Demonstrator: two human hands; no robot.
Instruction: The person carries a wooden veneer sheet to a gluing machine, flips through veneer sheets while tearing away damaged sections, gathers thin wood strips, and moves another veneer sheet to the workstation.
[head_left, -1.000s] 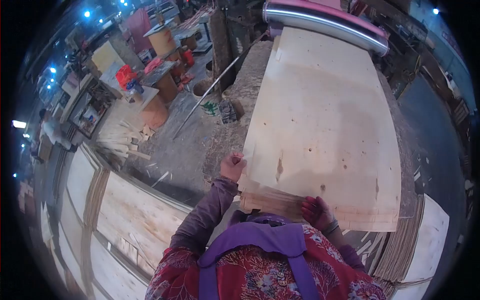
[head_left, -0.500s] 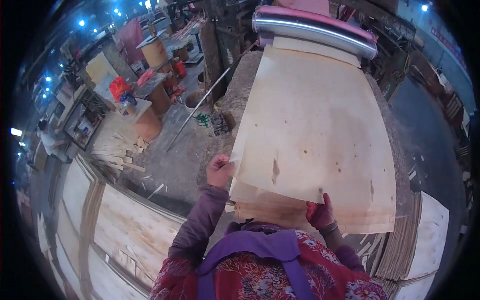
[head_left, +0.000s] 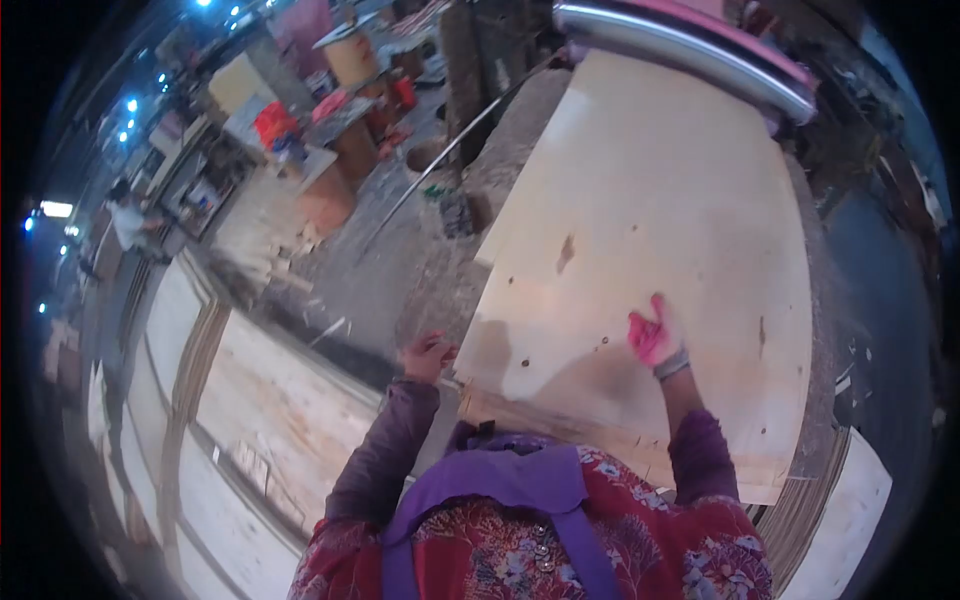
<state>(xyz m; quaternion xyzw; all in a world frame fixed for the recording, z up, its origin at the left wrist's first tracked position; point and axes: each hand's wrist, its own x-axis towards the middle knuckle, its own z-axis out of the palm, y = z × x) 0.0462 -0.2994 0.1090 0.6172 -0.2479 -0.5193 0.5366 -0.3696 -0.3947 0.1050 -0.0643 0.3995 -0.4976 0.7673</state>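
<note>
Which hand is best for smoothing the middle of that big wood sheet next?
Probably the right hand: it's already over the wood sheet, in from the near edge. The left hand is out by the sheet's left edge, farther from the middle.

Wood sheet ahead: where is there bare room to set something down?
The wood sheet is bare between the right hand and the roller. The floor has a mostly bare patch between the pole and the left stacked sheets. Crowded: around the wood scraps, and the sheet's near-left corner, beside the left hand.
</note>
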